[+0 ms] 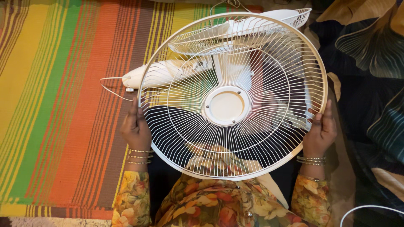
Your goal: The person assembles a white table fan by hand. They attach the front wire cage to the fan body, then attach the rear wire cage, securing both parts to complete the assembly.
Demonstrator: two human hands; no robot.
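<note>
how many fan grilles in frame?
2. Front grille held between left hand and right hand; rear grille lies behind it on the striped mat, partly hidden.

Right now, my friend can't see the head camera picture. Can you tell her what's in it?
A person holds a round white wire fan guard up by its rim, left hand on one side and right hand on the other. Behind it, the rest of a white fan lies on a bright striped mat, with dark patterned fabric at the right.
</note>
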